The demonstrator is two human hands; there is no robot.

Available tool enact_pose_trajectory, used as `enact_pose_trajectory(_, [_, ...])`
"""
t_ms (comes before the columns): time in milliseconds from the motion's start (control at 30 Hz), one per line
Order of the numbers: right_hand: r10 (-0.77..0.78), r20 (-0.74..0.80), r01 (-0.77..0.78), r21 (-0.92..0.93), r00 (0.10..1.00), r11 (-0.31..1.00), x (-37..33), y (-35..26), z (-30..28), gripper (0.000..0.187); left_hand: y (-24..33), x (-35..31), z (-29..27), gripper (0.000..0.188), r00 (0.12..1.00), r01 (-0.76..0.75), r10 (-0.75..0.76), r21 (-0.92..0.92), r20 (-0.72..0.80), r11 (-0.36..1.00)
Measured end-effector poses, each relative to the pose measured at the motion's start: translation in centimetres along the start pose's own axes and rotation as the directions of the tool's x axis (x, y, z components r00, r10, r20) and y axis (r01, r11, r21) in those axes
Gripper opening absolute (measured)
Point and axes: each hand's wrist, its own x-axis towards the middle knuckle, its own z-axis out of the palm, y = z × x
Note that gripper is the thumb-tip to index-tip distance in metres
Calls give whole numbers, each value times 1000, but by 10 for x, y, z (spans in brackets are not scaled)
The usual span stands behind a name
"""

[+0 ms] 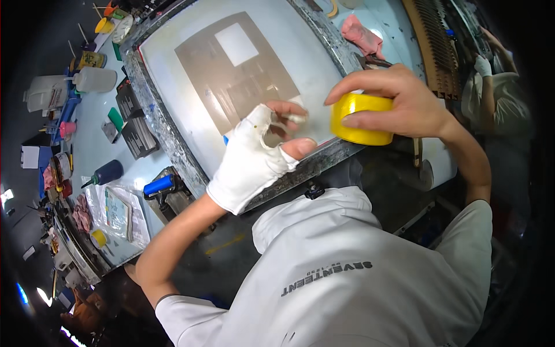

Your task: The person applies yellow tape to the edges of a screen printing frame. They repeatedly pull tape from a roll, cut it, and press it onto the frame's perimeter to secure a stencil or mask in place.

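Observation:
My right hand (407,103) grips a roll of glossy yellow tape (363,134) between thumb and fingers, above the near right corner of a screen-printing frame (165,130). To its left, my left hand (254,151) wears a white glove with the thumb and some fingertips bare. That hand is open, its fingers loosely curled and the thumb apart, with nothing visible in it. Under both hands the frame holds a pale mesh (167,61) with a brownish stencil area (202,63) and a lighter rectangle (237,45) in it. The glove hides part of the near edge.
On the left bench are a blue-handled roller (159,186), a dark squeeze bottle (108,172), a white jug (95,80) and plastic-wrapped sheets (118,214). A pink cloth (362,37) lies beyond the frame at right. Another person (491,98) works at the far right.

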Motion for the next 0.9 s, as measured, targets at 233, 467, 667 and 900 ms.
enact_pose_trajectory(233, [-8, 110, -2, 89, 994, 996, 23, -3, 3, 32, 19, -16, -3, 20, 977, 137, -152, -110, -150, 985])
enact_pose_trajectory(467, [-273, -125, 184, -474, 954, 861, 36, 61, -70, 22, -5, -33, -78, 20, 909, 16, 42, 135, -415, 991])
enact_pose_trajectory(667, [-111, -177, -50, -714, 978, 699, 60, 138, -86, 44, -39, -26, -95, 20, 855, -64, 484, 889, -185, 453])
enact_pose_trajectory(900, [546, -260, -589, -131, 797, 798, 124, 70, -86, 29, -43, -23, -93, 19, 841, -54, 506, 900, -193, 434])
